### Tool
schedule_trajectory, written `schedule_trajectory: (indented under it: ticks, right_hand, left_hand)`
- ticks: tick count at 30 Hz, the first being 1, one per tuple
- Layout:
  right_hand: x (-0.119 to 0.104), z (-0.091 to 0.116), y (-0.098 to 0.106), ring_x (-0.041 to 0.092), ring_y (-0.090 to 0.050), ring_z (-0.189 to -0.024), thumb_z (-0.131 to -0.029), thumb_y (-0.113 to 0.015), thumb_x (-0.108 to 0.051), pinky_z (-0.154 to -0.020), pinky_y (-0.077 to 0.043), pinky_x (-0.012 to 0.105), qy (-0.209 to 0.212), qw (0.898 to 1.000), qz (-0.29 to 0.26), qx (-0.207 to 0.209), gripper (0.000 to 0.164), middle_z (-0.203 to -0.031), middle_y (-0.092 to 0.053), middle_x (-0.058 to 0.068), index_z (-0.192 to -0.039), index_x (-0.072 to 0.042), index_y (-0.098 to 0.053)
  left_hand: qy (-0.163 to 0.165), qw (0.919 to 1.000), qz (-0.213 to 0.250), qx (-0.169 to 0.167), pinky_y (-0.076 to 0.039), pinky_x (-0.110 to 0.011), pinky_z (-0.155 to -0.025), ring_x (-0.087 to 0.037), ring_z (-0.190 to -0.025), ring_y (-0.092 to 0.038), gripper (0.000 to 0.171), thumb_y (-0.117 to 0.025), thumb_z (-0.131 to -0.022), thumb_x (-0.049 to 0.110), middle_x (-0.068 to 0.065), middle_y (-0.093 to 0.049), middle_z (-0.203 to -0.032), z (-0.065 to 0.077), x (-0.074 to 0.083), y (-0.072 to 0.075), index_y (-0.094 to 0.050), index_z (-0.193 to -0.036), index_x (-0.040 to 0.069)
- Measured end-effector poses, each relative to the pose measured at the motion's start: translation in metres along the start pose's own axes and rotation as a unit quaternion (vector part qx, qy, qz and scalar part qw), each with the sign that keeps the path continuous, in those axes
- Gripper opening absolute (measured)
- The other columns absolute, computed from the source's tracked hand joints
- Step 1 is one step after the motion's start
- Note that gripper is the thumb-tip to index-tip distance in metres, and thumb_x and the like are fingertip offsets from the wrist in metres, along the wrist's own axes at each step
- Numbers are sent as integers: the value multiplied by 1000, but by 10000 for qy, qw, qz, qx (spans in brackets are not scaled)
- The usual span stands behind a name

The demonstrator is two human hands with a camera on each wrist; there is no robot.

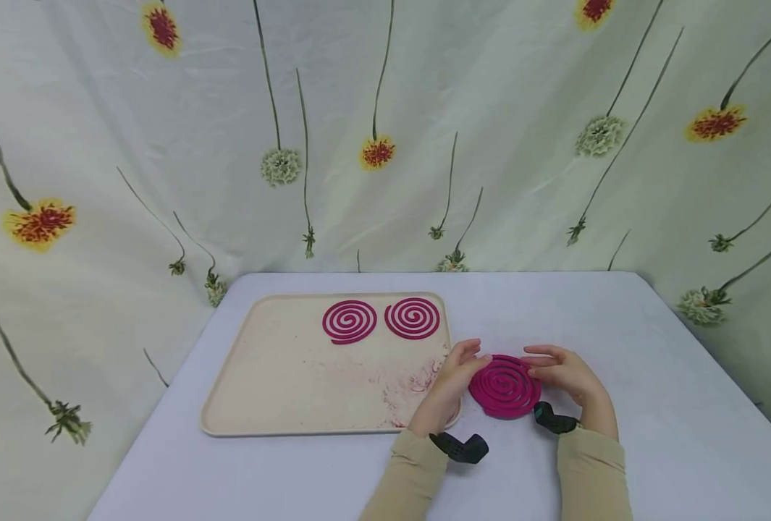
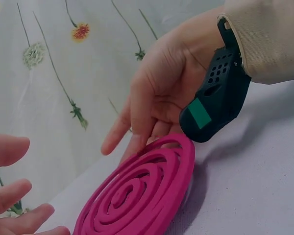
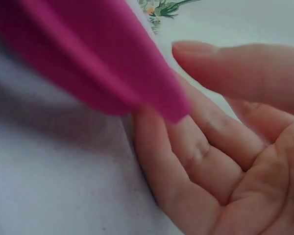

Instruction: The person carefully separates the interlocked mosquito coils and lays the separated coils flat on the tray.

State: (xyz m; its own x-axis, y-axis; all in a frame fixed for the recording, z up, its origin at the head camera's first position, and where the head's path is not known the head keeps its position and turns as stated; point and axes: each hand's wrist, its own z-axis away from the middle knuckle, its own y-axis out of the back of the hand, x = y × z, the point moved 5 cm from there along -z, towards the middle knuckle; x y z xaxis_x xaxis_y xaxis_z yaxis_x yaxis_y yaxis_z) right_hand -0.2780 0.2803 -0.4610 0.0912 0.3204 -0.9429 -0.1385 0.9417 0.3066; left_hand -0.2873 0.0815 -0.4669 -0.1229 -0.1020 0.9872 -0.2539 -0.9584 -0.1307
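Note:
A magenta spiral coil [image 1: 505, 388], like a mosquito coil with closely packed turns, is between the two hands at the right of the tray. In the left wrist view this coil [image 2: 179, 171] is tilted, its edge raised on the right hand's side. My right hand [image 1: 570, 373] has its fingers under that edge; the right wrist view shows its thumb [image 3: 235, 63] apart from the coil. My left hand [image 1: 450, 376] is at the opposite edge, its fingers [image 2: 14, 196] spread and loosely bent. The coil's far underside is hidden.
A cream tray [image 1: 268, 376] lies on the white table [image 1: 672, 405], left of the hands. Two open magenta spirals [image 1: 350, 338] lie side by side at its far right. Pinkish crumbs [image 1: 418, 383] dot its near right corner. A flowered cloth [image 1: 489, 87] hangs behind.

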Motion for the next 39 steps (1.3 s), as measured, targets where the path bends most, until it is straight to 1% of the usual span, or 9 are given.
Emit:
schedule_trajectory:
  ticks: [10,15,18,21,25,28,32,36,39]
  right_hand:
    - [0,-1,-3,36,-50,-120,-88,-61,-6,-94,-46,43,-139,9999,-43,26,54,-133,-47,28,-136,7,-40]
    - [-1,-1,2,17,-60,-107,-88,-63,-8,-89,-50,32,-134,9983,-541,179,59,-132,-50,24,-139,6,-37]
    - [-6,0,5,5,-62,-96,-87,-65,-7,-82,-51,23,44,9956,-921,169,62,-124,-60,13,-139,7,-35]
    - [-15,2,5,5,-63,-94,-86,-65,-3,-80,-52,22,326,9894,-1405,150,62,-112,-66,-2,-139,8,-35]
    - [-29,4,4,6,-63,-95,-87,-62,1,-81,-52,22,698,9761,-2050,161,44,-104,-67,-10,-129,-6,-51]
    - [-42,6,1,6,-63,-97,-88,-62,0,-82,-52,21,947,9712,-2177,190,37,-105,-66,-10,-122,-14,-56]
    - [-61,7,-7,8,-64,-95,-88,-62,0,-82,-52,22,1281,9684,-2114,323,41,-104,-67,-8,-127,-2,-52]
    - [-81,7,-20,10,-66,-90,-88,-63,-4,-80,-53,24,1458,9707,-1878,341,48,-100,-69,-6,-132,5,-46]
    - [-95,8,-34,12,-67,-87,-90,-63,-8,-78,-55,28,1521,9760,-1557,59,51,-100,-69,-3,-134,8,-42]
  left_hand:
    - [-61,9999,111,-30,-32,-41,-107,-29,-126,-43,48,-64,-88,22,-16,-50,-132,-4,-2,3,-50,-129,1]
    - [-387,9989,244,83,-37,-39,-103,-30,-122,-48,42,-62,-89,14,-22,-52,-128,-8,-1,6,-51,-124,-7]
    - [-609,9969,424,254,-42,-36,-99,-31,-118,-50,39,-62,-86,6,-26,-54,-124,-9,2,8,-52,-120,-12]
    - [-684,9958,502,334,-46,-34,-95,-31,-115,-53,40,-65,-83,2,-23,-58,-120,-7,5,13,-53,-119,-11]
    - [-543,9975,437,151,-52,-31,-85,-23,-101,-63,44,-68,-83,4,-16,-63,-112,-4,10,23,-53,-124,-4]
    - [-518,9978,420,-10,-56,-29,-73,-17,-84,-67,42,-68,-84,4,-18,-67,-103,-1,19,32,-55,-123,-3]
    - [-816,9952,536,-68,-57,-28,-67,-14,-77,-68,37,-67,-84,1,-20,-68,-100,4,38,44,-58,-119,-8]
    - [-1113,9899,866,165,-56,-27,-67,-13,-78,-69,37,-67,-85,0,-18,-69,-100,11,56,60,-58,-120,-8]
    - [-1305,9844,1116,393,-56,-27,-68,-14,-79,-69,36,-66,-85,1,-14,-70,-98,17,69,69,-58,-119,-7]
